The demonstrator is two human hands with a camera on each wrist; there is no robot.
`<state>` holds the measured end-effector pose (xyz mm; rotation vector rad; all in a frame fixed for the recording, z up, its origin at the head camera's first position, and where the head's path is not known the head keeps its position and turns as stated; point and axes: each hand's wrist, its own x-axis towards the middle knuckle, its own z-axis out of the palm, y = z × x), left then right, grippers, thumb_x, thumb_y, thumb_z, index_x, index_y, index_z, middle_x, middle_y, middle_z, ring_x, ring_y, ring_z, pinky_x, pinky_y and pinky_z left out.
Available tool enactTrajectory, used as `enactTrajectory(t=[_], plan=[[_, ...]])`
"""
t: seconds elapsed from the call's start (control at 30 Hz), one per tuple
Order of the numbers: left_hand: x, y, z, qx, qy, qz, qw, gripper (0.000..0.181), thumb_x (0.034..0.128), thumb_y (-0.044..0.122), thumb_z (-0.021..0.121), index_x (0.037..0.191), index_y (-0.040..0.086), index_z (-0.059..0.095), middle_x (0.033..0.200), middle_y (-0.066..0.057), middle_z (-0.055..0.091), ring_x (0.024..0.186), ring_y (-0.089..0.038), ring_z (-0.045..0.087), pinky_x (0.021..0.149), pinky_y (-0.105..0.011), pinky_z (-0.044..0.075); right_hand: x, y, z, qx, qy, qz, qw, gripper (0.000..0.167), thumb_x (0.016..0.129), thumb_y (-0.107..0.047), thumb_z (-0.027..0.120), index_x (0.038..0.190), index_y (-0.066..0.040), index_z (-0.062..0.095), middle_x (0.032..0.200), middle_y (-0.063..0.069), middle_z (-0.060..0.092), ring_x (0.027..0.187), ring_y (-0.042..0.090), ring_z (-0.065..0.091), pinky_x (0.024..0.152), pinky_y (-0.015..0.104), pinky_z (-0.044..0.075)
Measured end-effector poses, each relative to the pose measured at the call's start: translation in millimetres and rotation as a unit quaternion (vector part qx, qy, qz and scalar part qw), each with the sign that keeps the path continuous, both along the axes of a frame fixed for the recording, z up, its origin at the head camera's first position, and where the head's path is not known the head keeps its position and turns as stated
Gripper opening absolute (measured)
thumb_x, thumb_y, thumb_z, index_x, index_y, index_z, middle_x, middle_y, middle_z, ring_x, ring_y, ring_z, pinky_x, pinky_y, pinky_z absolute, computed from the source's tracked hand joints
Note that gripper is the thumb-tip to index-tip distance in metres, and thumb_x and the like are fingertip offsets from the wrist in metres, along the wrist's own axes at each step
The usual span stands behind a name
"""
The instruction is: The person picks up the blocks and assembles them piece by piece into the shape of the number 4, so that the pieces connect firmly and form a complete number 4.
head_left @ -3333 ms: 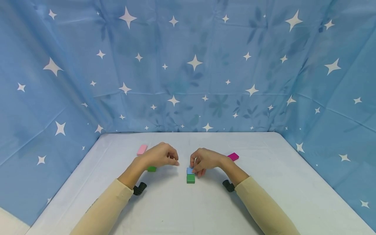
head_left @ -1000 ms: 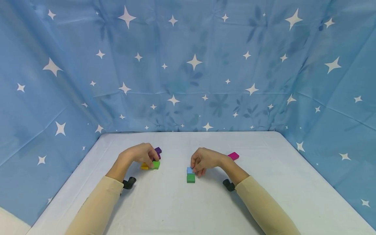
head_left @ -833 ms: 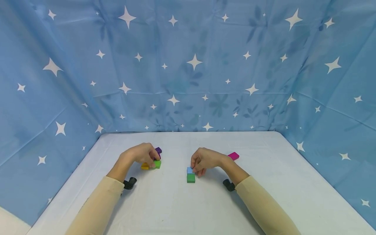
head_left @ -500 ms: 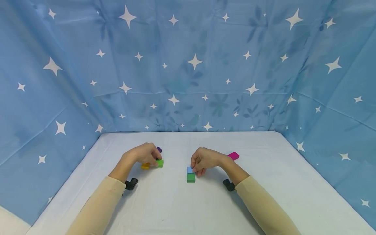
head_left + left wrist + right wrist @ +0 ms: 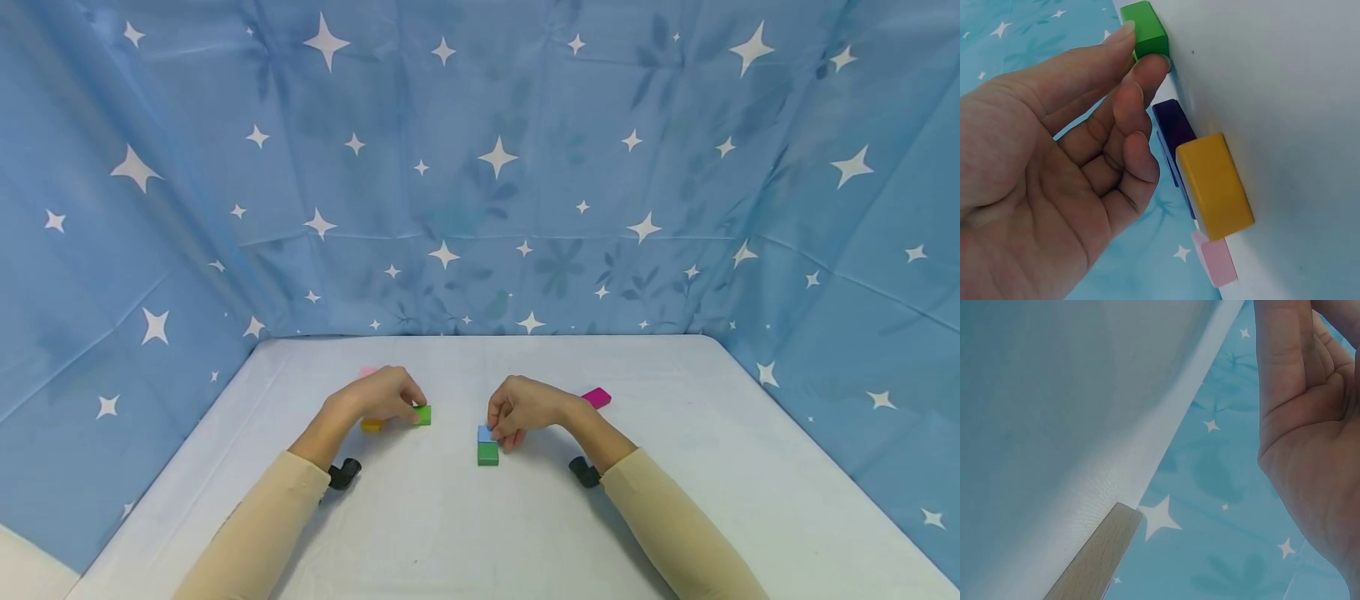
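With thumb and index finger, my left hand (image 5: 378, 393) pinches a bright green block (image 5: 424, 415), low over the white table or on it. In the left wrist view this block (image 5: 1149, 37) sits at the fingertips, the other fingers loosely curled. My right hand (image 5: 528, 408) holds a light blue block (image 5: 483, 433) between thumb and fingers, mid-table. A darker green block (image 5: 487, 455) lies against its near side. The right wrist view shows part of the hand (image 5: 1310, 419), its fingertips out of frame.
Left of the left hand lie a yellow block (image 5: 371, 425) and a pink block (image 5: 367, 372). A dark purple block (image 5: 1174, 122) shows in the left wrist view. Behind the right wrist is a magenta block (image 5: 597, 398). Starred blue cloth (image 5: 480, 183) surrounds the table.
My left hand went left from mid-table and took hold of the bright green block. Over the last second it has moved right with it, away from the yellow block. My right hand has stayed put.
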<state>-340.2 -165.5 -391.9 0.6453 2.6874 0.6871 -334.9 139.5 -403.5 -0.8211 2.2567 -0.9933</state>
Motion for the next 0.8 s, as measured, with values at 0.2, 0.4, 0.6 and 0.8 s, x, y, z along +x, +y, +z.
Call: enactTrajectory(t=[0.2,0.4,0.6,0.8], plan=[[-1.0,11.9,-0.9,0.009,0.017,-0.019,0.9996,0.027,0.0910,0.016,0.081,0.118,0.013,0.080,0.113,0.001,0.077,0.095,-0.013,0.065,0.087,-0.034,0.055,0.0,2,2.1,0.010,0.008,0.000,0.9999,0.006,0.092,-0.005,0.078,0.087,-0.006,0.074,0.080,0.008,0.078,0.071,0.025,0.077,0.068,0.037,0.063],[-2.9,24.2,-4.3,0.006,0.037,-0.045,0.9983,0.027,0.0938,0.015,0.078,0.120,0.010,0.079,0.118,-0.002,0.077,0.101,-0.011,0.066,0.092,-0.036,0.056,-1.0,3,3.1,0.013,0.013,0.005,0.9998,0.006,0.092,-0.007,0.079,0.087,-0.007,0.074,0.079,0.007,0.078,0.071,0.025,0.077,0.068,0.036,0.063],[-5.0,29.8,-4.6,0.002,0.049,-0.059,0.9971,0.027,0.0944,0.015,0.077,0.121,0.011,0.079,0.118,-0.002,0.077,0.103,-0.010,0.067,0.093,-0.036,0.056,-1.9,4,3.2,0.014,0.014,0.002,0.9998,0.006,0.091,-0.007,0.079,0.087,-0.007,0.074,0.079,0.007,0.078,0.070,0.024,0.077,0.068,0.036,0.063],[-8.3,37.7,-4.8,0.013,0.024,-0.046,0.9986,0.025,0.0928,0.014,0.079,0.118,0.012,0.080,0.115,0.000,0.078,0.098,-0.009,0.069,0.090,-0.034,0.057,-3.0,2,0.1,0.005,0.007,0.009,0.9999,0.006,0.092,-0.006,0.078,0.088,-0.006,0.074,0.080,0.008,0.078,0.070,0.025,0.077,0.068,0.037,0.063]])
